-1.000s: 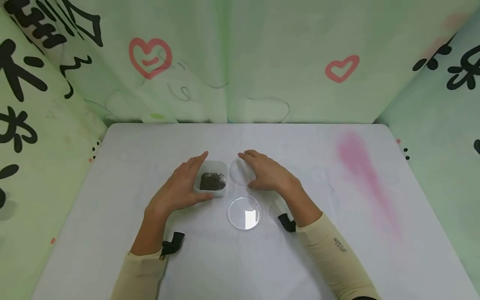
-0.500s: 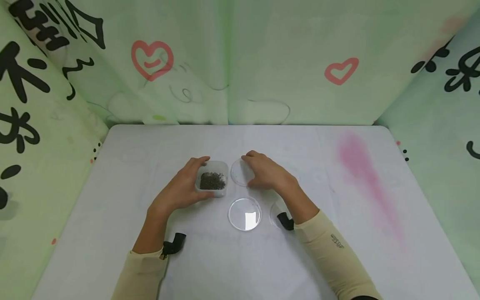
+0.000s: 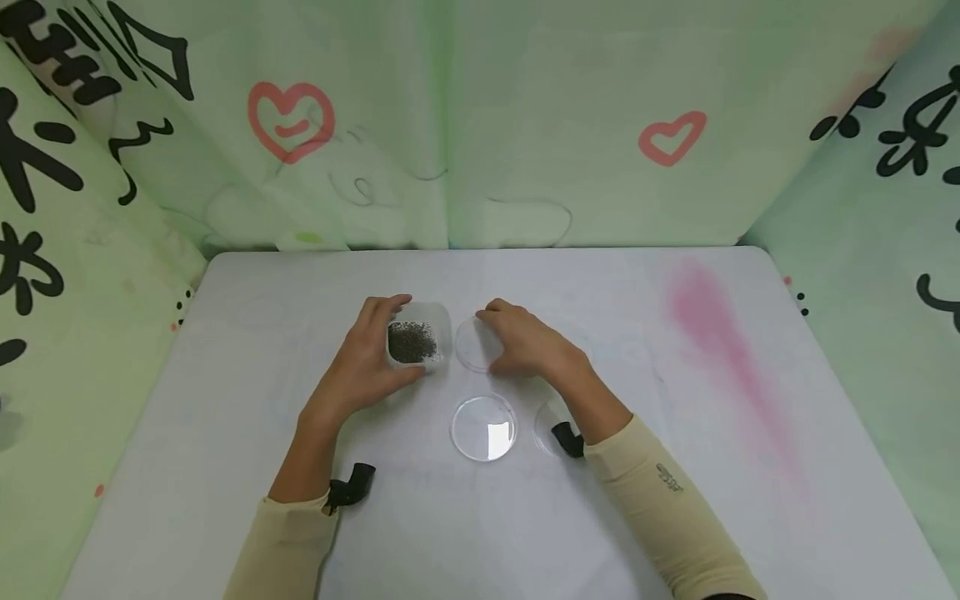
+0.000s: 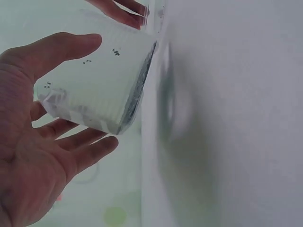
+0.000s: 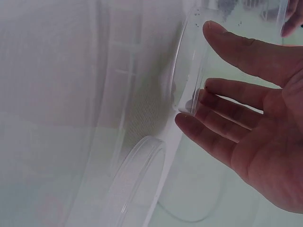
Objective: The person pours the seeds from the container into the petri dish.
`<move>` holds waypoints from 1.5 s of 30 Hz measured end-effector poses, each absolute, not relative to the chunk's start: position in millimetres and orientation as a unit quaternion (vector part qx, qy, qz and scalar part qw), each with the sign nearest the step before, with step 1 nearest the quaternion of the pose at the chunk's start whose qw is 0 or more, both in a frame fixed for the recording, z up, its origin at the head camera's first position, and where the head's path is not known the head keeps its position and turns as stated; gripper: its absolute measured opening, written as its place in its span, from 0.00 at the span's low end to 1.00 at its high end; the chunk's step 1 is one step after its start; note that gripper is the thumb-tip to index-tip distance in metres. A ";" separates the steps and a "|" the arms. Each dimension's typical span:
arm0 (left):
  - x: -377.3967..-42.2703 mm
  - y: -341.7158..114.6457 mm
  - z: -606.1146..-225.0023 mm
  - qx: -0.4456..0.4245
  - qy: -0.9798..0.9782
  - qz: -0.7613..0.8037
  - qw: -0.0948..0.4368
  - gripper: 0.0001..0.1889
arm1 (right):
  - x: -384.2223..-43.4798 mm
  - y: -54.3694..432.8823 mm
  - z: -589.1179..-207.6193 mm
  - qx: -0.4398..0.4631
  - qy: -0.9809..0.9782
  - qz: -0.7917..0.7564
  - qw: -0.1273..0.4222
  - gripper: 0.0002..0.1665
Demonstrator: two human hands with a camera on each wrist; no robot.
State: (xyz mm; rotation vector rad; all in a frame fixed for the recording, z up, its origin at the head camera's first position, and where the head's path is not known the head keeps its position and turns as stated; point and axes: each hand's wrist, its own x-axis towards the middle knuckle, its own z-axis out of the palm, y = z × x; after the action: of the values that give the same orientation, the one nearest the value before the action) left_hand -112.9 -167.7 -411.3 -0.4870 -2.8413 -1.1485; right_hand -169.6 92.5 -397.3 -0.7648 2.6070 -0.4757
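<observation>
- Left hand (image 3: 360, 362) holds a clear square-cornered container (image 3: 444, 329), thumb on one side, fingers on the other, clamped on its walls.
- Container stands off the table (image 3: 450, 533); left wrist view shows a gap under its base and a shadow beneath. Sits tilted in that view.
- Dark granules (image 3: 412, 342) lie in the bottom of it; a few specks (image 4: 116, 52) cling to the wall.
- Right hand (image 3: 536, 343) has thumb and fingers curled round the edge of a clear round dish (image 3: 472, 346), just beside the container. Cannot tell whether that dish touches the table.
- Nearer dish (image 3: 472, 425), also round and clear, lies flat on the table, a bright reflection on it.
- Third dish (image 3: 546, 429), right of the nearer one, partly hidden by the right wrist and its black mount (image 3: 567, 439).
- Pink stain (image 3: 723, 342) on the table's right part.
- Green cloth (image 3: 525, 100) behind, marked with red hearts and black lettering.
</observation>
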 end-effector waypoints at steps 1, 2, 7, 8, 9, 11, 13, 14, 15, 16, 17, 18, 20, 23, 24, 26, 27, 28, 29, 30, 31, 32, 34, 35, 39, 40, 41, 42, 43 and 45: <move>-114.5 -166.3 -410.6 -0.156 -0.916 -0.369 0.023 0.52 | -169.7 92.5 -397.4 -0.272 0.928 -0.171 0.191 0.48; -116.1 -164.7 -409.9 -0.156 -0.916 -0.367 0.026 0.53 | -169.7 92.3 -397.5 -0.272 0.927 -0.172 0.191 0.48; -123.6 -156.4 -405.9 -0.165 -0.917 -0.361 0.036 0.55 | -168.8 92.1 -398.9 -0.264 0.928 -0.176 0.195 0.49; -125.0 -154.8 -404.9 -0.167 -0.917 -0.361 0.039 0.55 | -168.5 92.2 -399.5 -0.263 0.928 -0.177 0.195 0.49; -126.7 -153.2 -404.3 -0.169 -0.916 -0.361 0.043 0.55 | -168.4 92.2 -400.0 -0.263 0.928 -0.178 0.194 0.49; -129.8 -150.6 -402.9 -0.173 -0.914 -0.363 0.052 0.54 | -168.1 92.6 -400.5 -0.262 0.928 -0.182 0.191 0.49; -132.6 -147.9 -401.5 -0.177 -0.912 -0.365 0.062 0.53 | -168.1 93.5 -401.0 -0.263 0.928 -0.185 0.187 0.49; -133.9 -146.5 -400.6 -0.179 -0.911 -0.365 0.067 0.53 | -168.3 94.2 -401.0 -0.265 0.928 -0.185 0.185 0.49; -135.4 -145.2 -400.1 -0.181 -0.911 -0.364 0.072 0.52 | -168.5 94.9 -400.9 -0.266 0.928 -0.184 0.183 0.49; -135.9 -144.6 -399.6 -0.182 -0.910 -0.364 0.076 0.52 | -168.7 94.9 -400.9 -0.267 0.928 -0.184 0.182 0.49; -136.2 -143.9 -399.2 -0.184 -0.910 -0.362 0.080 0.52 | -168.9 95.0 -401.0 -0.269 0.928 -0.183 0.180 0.50; -136.6 -143.1 -398.7 -0.183 -0.912 -0.359 0.082 0.52 | -169.2 94.9 -401.1 -0.271 0.928 -0.181 0.179 0.50; -137.3 -141.6 -397.9 -0.183 -0.914 -0.353 0.085 0.53 | -169.9 94.4 -400.8 -0.273 0.928 -0.180 0.177 0.50; -137.6 -139.5 -396.3 -0.179 -0.917 -0.345 0.087 0.53 | -170.4 93.6 -400.3 -0.272 0.928 -0.183 0.177 0.50; -137.7 -138.7 -395.8 -0.178 -0.918 -0.343 0.089 0.53 | -170.5 93.4 -400.3 -0.271 0.928 -0.183 0.177 0.50; -137.9 -137.3 -395.4 -0.178 -0.919 -0.338 0.092 0.53 | -170.1 93.2 -400.2 -0.269 0.929 -0.183 0.178 0.50; -138.1 -136.5 -395.4 -0.180 -0.920 -0.335 0.095 0.53 | -169.9 93.1 -400.2 -0.268 0.929 -0.183 0.178 0.50; -138.3 -135.7 -395.4 -0.183 -0.920 -0.332 0.097 0.53 | -169.7 93.2 -400.3 -0.269 0.929 -0.182 0.177 0.50; -138.5 -134.8 -395.5 -0.186 -0.921 -0.327 0.100 0.53 | -169.3 93.5 -400.2 -0.269 0.929 -0.181 0.177 0.50; -138.8 -133.8 -395.8 -0.189 -0.922 -0.323 0.102 0.53 | -169.0 93.7 -400.2 -0.270 0.929 -0.180 0.177 0.50; -139.0 -133.0 -396.0 -0.192 -0.923 -0.318 0.105 0.53 | -168.8 93.9 -400.0 -0.271 0.930 -0.179 0.176 0.50; -139.2 -132.2 -396.1 -0.195 -0.923 -0.312 0.109 0.53 | -168.7 94.1 -399.8 -0.271 0.930 -0.178 0.175 0.50; -139.7 -130.6 -396.3 -0.201 -0.926 -0.298 0.117 0.54 | -168.3 94.6 -399.4 -0.272 0.930 -0.178 0.174 0.50; -140.0 -129.7 -396.3 -0.204 -0.927 -0.291 0.121 0.54 | -168.1 94.9 -399.2 -0.271 0.930 -0.178 0.174 0.50; -141.0 -126.4 -395.3 -0.215 -0.929 -0.268 0.139 0.53 | -167.6 95.6 -399.0 -0.272 0.929 -0.180 0.173 0.51; -141.1 -125.7 -394.9 -0.218 -0.929 -0.263 0.142 0.53 | -167.5 95.7 -399.1 -0.272 0.929 -0.181 0.172 0.50; -141.0 -125.1 -394.3 -0.220 -0.929 -0.259 0.144 0.53 | -167.5 95.7 -399.2 -0.273 0.929 -0.180 0.171 0.50; -140.9 -124.6 -393.9 -0.222 -0.930 -0.255 0.146 0.53 | -167.5 95.5 -399.3 -0.274 0.929 -0.180 0.171 0.50; -140.8 -124.2 -393.6 -0.223 -0.930 -0.252 0.147 0.53 | -167.5 95.4 -399.2 -0.275 0.929 -0.180 0.170 0.50; -140.6 -123.6 -392.9 -0.226 -0.931 -0.245 0.149 0.53 | -167.4 94.8 -398.8 -0.276 0.929 -0.178 0.169 0.50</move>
State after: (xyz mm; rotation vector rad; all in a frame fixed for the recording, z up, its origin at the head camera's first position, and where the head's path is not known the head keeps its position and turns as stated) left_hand -140.6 -123.6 -392.9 -0.6494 -2.6771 -0.7038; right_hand -167.4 94.8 -398.8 -0.7834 2.6425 -0.5062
